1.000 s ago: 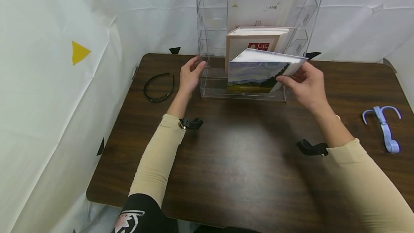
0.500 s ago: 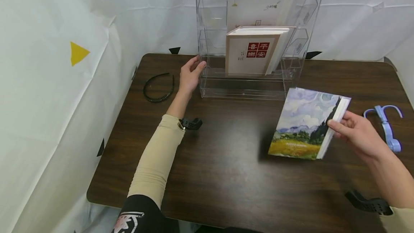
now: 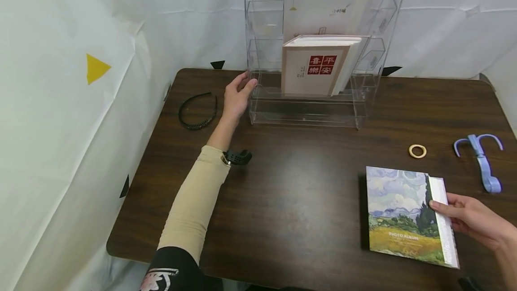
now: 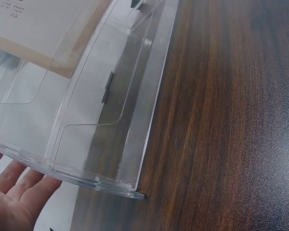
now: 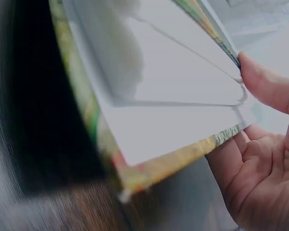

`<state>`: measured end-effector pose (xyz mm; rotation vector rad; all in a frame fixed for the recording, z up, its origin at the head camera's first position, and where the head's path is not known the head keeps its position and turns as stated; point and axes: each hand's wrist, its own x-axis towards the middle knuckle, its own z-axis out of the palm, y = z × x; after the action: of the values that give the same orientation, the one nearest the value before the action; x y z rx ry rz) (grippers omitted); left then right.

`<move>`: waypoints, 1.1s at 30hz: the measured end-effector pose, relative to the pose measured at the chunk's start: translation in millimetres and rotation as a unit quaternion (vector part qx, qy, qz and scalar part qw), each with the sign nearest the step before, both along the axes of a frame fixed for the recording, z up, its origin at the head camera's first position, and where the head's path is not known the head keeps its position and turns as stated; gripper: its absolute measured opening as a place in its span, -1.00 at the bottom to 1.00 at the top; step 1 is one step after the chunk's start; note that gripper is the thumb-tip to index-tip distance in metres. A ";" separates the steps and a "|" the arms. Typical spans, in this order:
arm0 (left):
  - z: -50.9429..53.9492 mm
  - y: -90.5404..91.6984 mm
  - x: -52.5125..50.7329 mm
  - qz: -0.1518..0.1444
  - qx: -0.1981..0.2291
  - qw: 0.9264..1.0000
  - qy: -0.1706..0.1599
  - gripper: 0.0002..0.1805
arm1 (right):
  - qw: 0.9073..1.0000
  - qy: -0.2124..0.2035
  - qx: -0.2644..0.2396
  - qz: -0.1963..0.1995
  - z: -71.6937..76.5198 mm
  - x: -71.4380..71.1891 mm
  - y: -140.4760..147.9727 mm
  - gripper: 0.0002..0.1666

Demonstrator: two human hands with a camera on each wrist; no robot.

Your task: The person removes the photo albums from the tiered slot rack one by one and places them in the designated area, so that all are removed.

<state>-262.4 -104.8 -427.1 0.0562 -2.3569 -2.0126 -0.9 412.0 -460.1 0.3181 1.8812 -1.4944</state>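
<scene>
The tall, clear tiered rack [image 3: 303, 120] looks like hard plastic, smooth and glossy, its edges catching the light. Under the rack, the dark brown wood-grain table [image 3: 282, 219] is finely pebbled, and I see a soft sheen across it. In front of the rack, to its right, the square painted-landscape photo album [image 3: 404, 219] has a smooth printed cover and white leaves. Left of the rack, the black, toothed hoop headband [image 3: 196, 126] seems plastic. Behind the rack hangs creased white sheeting [image 3: 194, 26], mostly matt; whether it's cloth or plastic, I can't tell.
</scene>
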 end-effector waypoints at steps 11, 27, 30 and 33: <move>-0.9 -1.2 0.9 -0.001 -0.016 1.000 0.005 -0.47 | 0.991 0.020 0.118 -0.066 -7.1 -2.1 22.0 -0.25; -1.0 -1.1 -0.9 0.002 -0.022 1.000 -0.004 -0.44 | 0.923 0.130 0.356 -0.064 -6.2 0.4 10.6 -0.07; -2.0 -1.7 -0.3 0.000 -0.019 1.000 -0.002 -0.44 | 0.921 0.141 0.356 -0.063 -7.6 1.1 9.7 -0.09; -1.8 -2.0 0.2 -0.001 -0.020 1.000 -0.001 -0.43 | 0.922 0.144 0.356 -0.058 -9.0 0.3 11.9 -0.08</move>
<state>-262.2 -106.8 -428.9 0.0541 -2.3989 -1.9674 -0.6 423.9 -469.1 0.5682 2.6519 -0.8990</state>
